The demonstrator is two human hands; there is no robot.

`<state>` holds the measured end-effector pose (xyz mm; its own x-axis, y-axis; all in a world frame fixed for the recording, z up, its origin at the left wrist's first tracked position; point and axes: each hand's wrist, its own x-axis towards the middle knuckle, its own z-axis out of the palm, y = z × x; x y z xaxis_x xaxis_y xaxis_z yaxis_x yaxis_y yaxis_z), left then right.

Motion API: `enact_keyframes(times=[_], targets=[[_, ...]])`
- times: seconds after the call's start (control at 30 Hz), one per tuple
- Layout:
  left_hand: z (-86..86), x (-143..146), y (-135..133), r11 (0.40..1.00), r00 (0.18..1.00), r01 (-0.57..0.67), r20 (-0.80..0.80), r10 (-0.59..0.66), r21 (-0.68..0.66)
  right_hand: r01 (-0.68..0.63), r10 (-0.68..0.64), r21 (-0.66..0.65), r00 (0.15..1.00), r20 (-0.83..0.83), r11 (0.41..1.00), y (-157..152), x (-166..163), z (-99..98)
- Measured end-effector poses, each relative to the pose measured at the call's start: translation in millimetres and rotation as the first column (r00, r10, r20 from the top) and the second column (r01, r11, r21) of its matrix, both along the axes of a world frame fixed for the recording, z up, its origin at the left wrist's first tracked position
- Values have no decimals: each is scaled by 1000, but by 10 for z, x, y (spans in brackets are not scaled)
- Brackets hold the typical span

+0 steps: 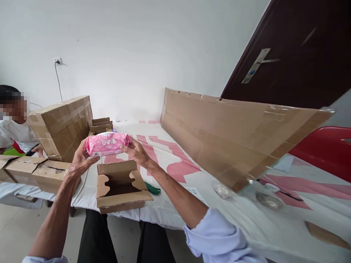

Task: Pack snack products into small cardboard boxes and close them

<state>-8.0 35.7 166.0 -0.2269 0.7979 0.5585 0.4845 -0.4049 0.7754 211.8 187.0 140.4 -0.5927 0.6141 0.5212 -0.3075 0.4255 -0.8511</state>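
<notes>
I hold a pink soft packet (107, 144) with white lettering between both hands, level, above a small open cardboard box (120, 187). My left hand (81, 157) grips the packet's left end, fingers curled round it. My right hand (136, 151) grips its right end. The box stands at the near edge of the table (175, 212), flaps spread and its inside dark.
A long cardboard panel (233, 138) stands on the table to the right. Stacked closed cartons (63, 126) and flat boxes (38, 171) lie on the left, beside another person's sleeve (16, 135). A green object (152, 188) lies right of the box. A red chair (323, 149) stands right.
</notes>
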Motion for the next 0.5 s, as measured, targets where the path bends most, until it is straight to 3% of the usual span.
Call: enact_keyframes(times=[0.27, 0.5], targets=[[-506, -196, 430, 987, 991, 75, 123, -58, -142, 47, -18, -137, 978, 209, 989, 348, -203, -451], [-720, -163, 489, 978, 985, 91, 161, -61, -187, -19, 61, -180, 971, 233, 984, 371, -250, -605]])
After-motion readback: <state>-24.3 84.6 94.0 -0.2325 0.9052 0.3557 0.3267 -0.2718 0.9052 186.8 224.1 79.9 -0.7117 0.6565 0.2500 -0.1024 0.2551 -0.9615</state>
